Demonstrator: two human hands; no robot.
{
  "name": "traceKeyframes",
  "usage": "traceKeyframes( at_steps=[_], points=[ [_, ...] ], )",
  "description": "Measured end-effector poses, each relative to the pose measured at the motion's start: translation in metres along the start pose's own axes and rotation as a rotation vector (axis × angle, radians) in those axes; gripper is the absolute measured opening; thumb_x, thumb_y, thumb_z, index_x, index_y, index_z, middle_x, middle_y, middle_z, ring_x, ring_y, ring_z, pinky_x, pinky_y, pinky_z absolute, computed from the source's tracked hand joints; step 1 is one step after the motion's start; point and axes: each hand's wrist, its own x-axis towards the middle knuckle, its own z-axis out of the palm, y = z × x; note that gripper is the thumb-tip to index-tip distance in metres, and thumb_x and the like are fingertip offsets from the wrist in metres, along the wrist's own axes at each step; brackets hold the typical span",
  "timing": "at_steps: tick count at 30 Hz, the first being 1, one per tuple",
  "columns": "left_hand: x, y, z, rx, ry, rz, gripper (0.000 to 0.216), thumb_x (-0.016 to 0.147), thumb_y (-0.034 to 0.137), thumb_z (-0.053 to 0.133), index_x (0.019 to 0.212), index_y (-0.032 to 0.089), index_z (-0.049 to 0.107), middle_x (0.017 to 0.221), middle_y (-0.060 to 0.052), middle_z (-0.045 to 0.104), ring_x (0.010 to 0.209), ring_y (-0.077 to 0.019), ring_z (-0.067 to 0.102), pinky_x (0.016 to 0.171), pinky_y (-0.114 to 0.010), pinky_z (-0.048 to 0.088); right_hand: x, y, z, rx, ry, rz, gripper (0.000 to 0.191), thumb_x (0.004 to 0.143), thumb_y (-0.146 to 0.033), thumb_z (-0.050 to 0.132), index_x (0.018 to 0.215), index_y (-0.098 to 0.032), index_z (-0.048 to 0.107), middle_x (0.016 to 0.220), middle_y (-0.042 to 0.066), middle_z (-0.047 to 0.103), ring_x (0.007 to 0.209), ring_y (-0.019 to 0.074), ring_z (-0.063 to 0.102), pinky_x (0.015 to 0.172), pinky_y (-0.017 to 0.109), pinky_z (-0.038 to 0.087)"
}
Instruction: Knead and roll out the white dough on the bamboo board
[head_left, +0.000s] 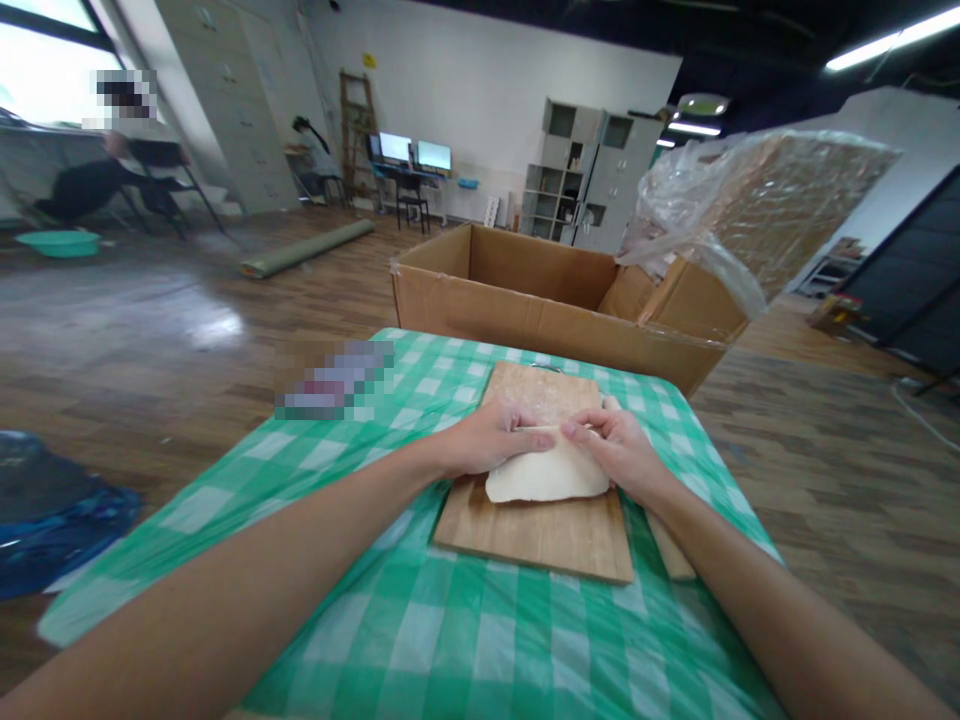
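A pale sheet of dough [551,475] hangs from both hands over a wooden cutting board [532,545]. My left hand [487,437] pinches its upper edge on the left, thumb lying along the front. On the right, my right hand [619,450] grips the same edge between thumb and fingers, close to the left thumb. White flour dusts the far part of the board. Beside the board, partly under my right forearm, lies a light wooden rolling pin [670,548]; its middle is hidden.
A green-and-white checked cloth [435,630] covers the table. A blurred-out item [335,380] lies at its left edge. Beyond the far edge stands a large open cardboard box [540,300] with plastic wrap [690,200]. Two people sit far back at the left.
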Motion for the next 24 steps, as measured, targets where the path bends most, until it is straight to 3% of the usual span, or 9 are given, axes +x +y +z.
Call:
traceKeyframes(
  at_steps=[4,7,11,15,17,20,22,24],
  points=[
    [0.003,-0.005,0.001,-0.098,0.073,0.027,0.041,0.087,0.056,0.071,0.085,0.016,0.074,0.080,-0.006,0.073,0.064,-0.0143,0.062,0.052,-0.022,0.042,0.004,0.003,-0.001,-0.121,0.095,-0.116,0.042,0.091,-0.058,0.063,0.072,-0.021,0.070,0.068,0.002,0.059,0.073,0.0205,0.053,0.065,0.030,0.042],
    [0.006,-0.007,0.005,-0.175,0.125,-0.001,0.046,0.090,0.060,0.064,0.094,0.015,0.072,0.074,-0.007,0.072,0.056,-0.0155,0.064,0.047,-0.023,0.043,0.005,0.004,-0.001,-0.102,0.143,-0.113,0.045,0.095,-0.058,0.057,0.070,-0.021,0.065,0.068,0.002,0.059,0.070,0.0192,0.051,0.063,0.030,0.040],
    [0.004,-0.004,0.013,-0.004,0.237,0.008,0.047,0.096,0.062,0.054,0.099,0.018,0.070,0.056,0.001,0.060,0.041,-0.0123,0.053,0.038,-0.020,0.032,0.000,-0.002,0.002,0.063,-0.077,-0.003,0.050,0.096,-0.064,0.054,0.076,-0.021,0.069,0.069,0.003,0.063,0.069,0.0192,0.054,0.057,0.028,0.040],
    [0.003,0.000,0.012,0.241,0.297,0.171,0.049,0.097,0.058,0.054,0.073,0.017,0.066,0.058,0.001,0.057,0.048,-0.0092,0.048,0.042,-0.020,0.027,-0.007,-0.011,0.006,0.091,-0.209,0.002,0.047,0.095,-0.062,0.059,0.078,-0.019,0.070,0.069,0.002,0.064,0.064,0.0161,0.053,0.052,0.025,0.037],
    [0.004,0.001,0.008,0.261,0.321,0.163,0.052,0.096,0.058,0.058,0.064,0.017,0.061,0.055,0.002,0.054,0.047,-0.0084,0.045,0.041,-0.020,0.024,-0.007,-0.012,0.009,0.146,-0.234,0.032,0.047,0.094,-0.061,0.059,0.078,-0.018,0.069,0.068,0.001,0.063,0.059,0.0140,0.051,0.049,0.025,0.035],
    [0.006,0.001,0.003,0.029,0.374,0.031,0.050,0.091,0.063,0.064,0.072,0.017,0.065,0.050,0.004,0.050,0.039,-0.0081,0.041,0.036,-0.021,0.022,-0.005,-0.010,0.016,0.294,-0.181,0.126,0.048,0.092,-0.064,0.062,0.080,-0.018,0.067,0.067,0.000,0.064,0.054,0.0130,0.050,0.046,0.024,0.034],
    [0.009,0.001,0.005,-0.297,0.399,0.007,0.050,0.089,0.065,0.066,0.084,0.015,0.068,0.057,0.001,0.059,0.042,-0.0091,0.048,0.037,-0.020,0.033,-0.003,-0.008,0.020,0.383,-0.066,0.158,0.049,0.091,-0.067,0.061,0.083,-0.019,0.067,0.071,0.001,0.067,0.056,0.0146,0.055,0.047,0.025,0.038],
    [0.011,0.001,0.013,-0.603,0.354,0.068,0.045,0.090,0.059,0.069,0.099,0.015,0.070,0.077,-0.005,0.071,0.061,-0.0122,0.063,0.054,-0.022,0.051,-0.001,-0.007,0.024,0.420,0.064,0.130,0.049,0.091,-0.069,0.059,0.089,-0.020,0.069,0.079,0.003,0.072,0.066,0.0180,0.063,0.053,0.027,0.046]
  ],
)
